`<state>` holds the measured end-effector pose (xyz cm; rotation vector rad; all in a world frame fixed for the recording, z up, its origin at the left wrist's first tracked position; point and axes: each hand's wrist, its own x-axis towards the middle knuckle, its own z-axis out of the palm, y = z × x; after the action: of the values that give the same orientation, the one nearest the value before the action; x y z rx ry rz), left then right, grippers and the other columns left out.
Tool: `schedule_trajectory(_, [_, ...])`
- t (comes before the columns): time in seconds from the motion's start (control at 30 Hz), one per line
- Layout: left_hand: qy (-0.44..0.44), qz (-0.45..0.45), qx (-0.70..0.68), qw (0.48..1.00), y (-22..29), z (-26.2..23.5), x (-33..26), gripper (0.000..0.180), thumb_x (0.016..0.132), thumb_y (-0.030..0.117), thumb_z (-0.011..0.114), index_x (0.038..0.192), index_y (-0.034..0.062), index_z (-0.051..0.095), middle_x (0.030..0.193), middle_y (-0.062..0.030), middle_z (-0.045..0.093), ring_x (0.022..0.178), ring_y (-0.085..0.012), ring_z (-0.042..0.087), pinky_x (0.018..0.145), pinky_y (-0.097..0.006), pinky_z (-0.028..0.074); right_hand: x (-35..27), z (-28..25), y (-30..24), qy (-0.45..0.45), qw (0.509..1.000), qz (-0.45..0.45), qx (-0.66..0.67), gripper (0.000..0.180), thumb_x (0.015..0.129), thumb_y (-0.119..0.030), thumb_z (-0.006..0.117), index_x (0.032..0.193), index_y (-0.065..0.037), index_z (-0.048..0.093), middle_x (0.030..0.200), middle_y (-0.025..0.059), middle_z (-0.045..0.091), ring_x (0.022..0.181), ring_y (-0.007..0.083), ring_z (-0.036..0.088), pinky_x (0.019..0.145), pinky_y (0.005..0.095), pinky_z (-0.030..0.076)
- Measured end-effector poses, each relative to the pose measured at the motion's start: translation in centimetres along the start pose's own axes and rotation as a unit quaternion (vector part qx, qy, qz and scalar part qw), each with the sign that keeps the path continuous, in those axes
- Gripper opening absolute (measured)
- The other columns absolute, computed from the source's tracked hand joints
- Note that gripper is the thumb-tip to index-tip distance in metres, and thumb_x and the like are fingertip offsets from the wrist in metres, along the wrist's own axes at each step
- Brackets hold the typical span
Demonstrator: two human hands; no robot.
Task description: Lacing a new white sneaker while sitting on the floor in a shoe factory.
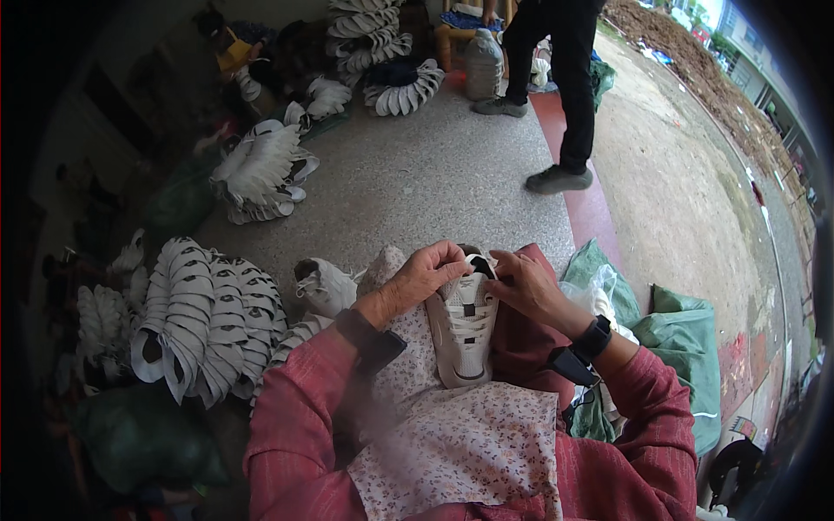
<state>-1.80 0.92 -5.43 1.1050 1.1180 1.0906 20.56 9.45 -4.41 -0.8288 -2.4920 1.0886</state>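
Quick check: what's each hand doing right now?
Left hand: grip closed on the top of the white shoe in the lap.
Right hand: grip closed on the same shoe's upper edge.

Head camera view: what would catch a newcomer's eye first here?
In the middle, the left hand and right hand both grip the top of a white shoe lying on the person's lap. To the left, fanned stacks of white shoe uppers cover the floor; another person's dark trouser legs stand at the top.

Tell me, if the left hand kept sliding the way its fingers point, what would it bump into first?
The left hand points rightward across the top of the white shoe on the lap. Going straight on, it would probably meet the right hand first, since their fingertips nearly touch at the shoe's opening.
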Motion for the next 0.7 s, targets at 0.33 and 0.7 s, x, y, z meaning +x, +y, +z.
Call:
schedule_trajectory(0.33, [0.069,0.210,0.427,0.877,-1.0,1.5,-0.5,0.043,0.089,0.024,0.071,0.121,0.0030,0.052,0.104,-0.0103,0.061,0.093,-0.0233,0.063,0.082,-0.034,0.051,-0.2,0.4,0.7,0.032,0.998,-0.018,-0.044,0.057,0.084,-0.021,0.070,0.130,0.007,0.053,0.092,0.0165,0.069,0.090,0.0295,0.065,0.080,0.0370,0.050])
schedule_trajectory(0.7, [-0.079,0.018,0.224,0.971,1.0,0.7,0.3,0.059,0.075,0.021,0.081,0.125,0.0067,0.052,0.104,-0.0057,0.060,0.096,-0.0150,0.058,0.085,-0.032,0.049,-0.8,0.6,0.8,0.000,0.999,0.040,0.004,0.056,0.088,-0.030,0.067,0.133,-0.001,0.052,0.100,0.0130,0.069,0.109,0.0337,0.057,0.095,0.0443,0.041])
